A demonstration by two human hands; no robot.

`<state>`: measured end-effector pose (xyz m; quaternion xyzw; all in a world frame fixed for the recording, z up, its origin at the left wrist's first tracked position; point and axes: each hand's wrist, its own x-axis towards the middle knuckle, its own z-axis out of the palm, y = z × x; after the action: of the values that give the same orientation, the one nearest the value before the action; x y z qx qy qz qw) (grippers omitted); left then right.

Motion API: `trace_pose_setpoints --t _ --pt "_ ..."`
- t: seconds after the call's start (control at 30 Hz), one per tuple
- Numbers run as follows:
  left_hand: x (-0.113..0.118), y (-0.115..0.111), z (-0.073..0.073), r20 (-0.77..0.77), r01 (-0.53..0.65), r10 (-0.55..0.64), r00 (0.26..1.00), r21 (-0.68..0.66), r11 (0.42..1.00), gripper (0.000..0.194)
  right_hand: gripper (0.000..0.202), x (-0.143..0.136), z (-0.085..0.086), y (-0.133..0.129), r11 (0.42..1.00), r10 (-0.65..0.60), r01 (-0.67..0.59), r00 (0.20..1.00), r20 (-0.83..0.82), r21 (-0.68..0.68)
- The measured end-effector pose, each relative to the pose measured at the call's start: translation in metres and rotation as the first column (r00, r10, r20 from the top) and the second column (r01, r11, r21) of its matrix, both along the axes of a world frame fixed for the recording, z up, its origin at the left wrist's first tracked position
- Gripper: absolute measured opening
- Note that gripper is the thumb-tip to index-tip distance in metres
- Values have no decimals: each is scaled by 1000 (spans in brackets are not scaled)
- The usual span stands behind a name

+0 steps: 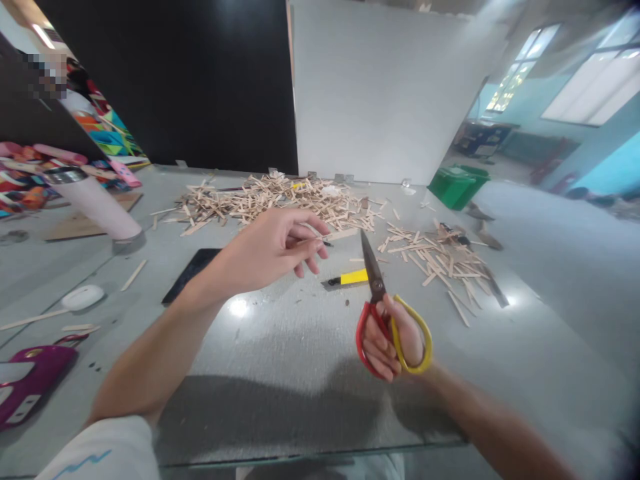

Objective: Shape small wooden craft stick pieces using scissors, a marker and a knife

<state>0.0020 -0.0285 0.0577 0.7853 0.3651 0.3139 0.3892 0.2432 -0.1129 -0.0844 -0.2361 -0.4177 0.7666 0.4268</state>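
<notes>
My left hand (pixel 280 247) is raised over the table with its fingertips pinched on a flat wooden stick (pixel 343 235), which points right toward the scissors. In my right hand (pixel 393 337) are scissors (pixel 377 287) with one red and one yellow handle loop. Their blades look closed, tips up beside the stick's free end. Below the stick lies a yellow-handled tool (pixel 353 277) with a dark end, partly behind the scissors. Farther back spreads a large heap of wooden sticks (pixel 260 200); a smaller pile (pixel 435 253) is at the right.
A dark phone-like slab (pixel 187 273) lies partly under my left forearm. At the left are a pale pink bottle (pixel 97 203), a white mouse-shaped object (pixel 84 297) and a purple case (pixel 43 380). A green bin (pixel 457 187) is back right. Black and white panels (pixel 370 93) border the table.
</notes>
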Motion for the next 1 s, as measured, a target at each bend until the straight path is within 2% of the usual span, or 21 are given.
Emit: trace_pose_setpoints --t 0.07,0.1,0.13,0.17,0.2,0.23,0.27,0.3,0.33,0.37,0.4,0.47,0.53,0.63,0.67,0.73,0.77,0.8,0.83,0.9,1.0 --pt "1 0 0 5 -14 14 1000 21 1000 8 78 8 4 13 975 -219 206 948 232 81" --pt "1 -1 1 1 -27 27 1000 43 999 7 76 15 8 21 947 -320 280 860 397 157" --pt "2 -1 1 -5 -46 46 999 69 997 7 73 24 12 29 906 -423 336 715 556 258" --pt "2 0 1 -9 -70 71 997 96 993 8 70 35 15 38 866 -498 323 509 702 381" --pt "3 0 0 -10 -97 99 995 121 988 9 67 47 19 47 820 -566 270 255 784 504" --pt "4 2 0 -5 -125 127 992 146 981 11 63 59 22 56 780 -604 206 -4 797 591" --pt "5 4 -1 10 -149 149 989 169 974 12 58 72 23 64 776 -577 148 -225 785 613" --pt "5 7 -2 40 -167 163 986 191 967 14 53 85 24 71 801 -511 109 -388 767 589" --pt "5 10 -5 75 -177 165 983 208 962 16 50 97 23 77 837 -436 81 -498 750 541" --pt "5 14 -8 117 -179 157 981 216 960 19 47 108 22 82 868 -379 55 -569 730 493" --pt "5 18 -13 158 -174 142 977 212 962 21 46 118 20 86 893 -338 35 -607 719 449" --pt "3 23 -28 189 -133 104 976 151 979 20 44 135 16 88 927 -285 14 -625 726 375" --pt "3 25 -50 177 -80 72 982 42 996 16 40 147 14 86 945 -265 -10 -612 745 328" --pt "8 19 -95 189 20 16 982 -185 982 24 35 152 12 79 950 -263 -34 -623 736 311" --pt "11 15 -110 215 59 3 977 -280 958 25 33 149 11 78 931 -320 -68 -621 715 358" --pt "19 5 -140 238 124 -23 971 -419 900 30 31 137 6 78 838 -528 -210 -545 651 504" --pt "22 0 -152 239 140 -29 971 -464 875 32 33 128 3 80 748 -660 -310 -441 609 587" --pt "26 -4 -163 243 145 -24 970 -497 856 34 37 117 -1 83 687 -727 -390 -337 599 614" --pt "29 -7 -171 247 140 -11 969 -514 846 35 38 107 -5 88 652 -749 -452 -255 612 609" --pt "32 -11 -180 268 102 47 962 -517 850 36 40 87 -11 98 602 -752 -545 -142 644 583" --pt "30 -8 -180 312 11 169 935 -503 864 37 39 71 -13 109 532 -735 -657 -46 677 534"
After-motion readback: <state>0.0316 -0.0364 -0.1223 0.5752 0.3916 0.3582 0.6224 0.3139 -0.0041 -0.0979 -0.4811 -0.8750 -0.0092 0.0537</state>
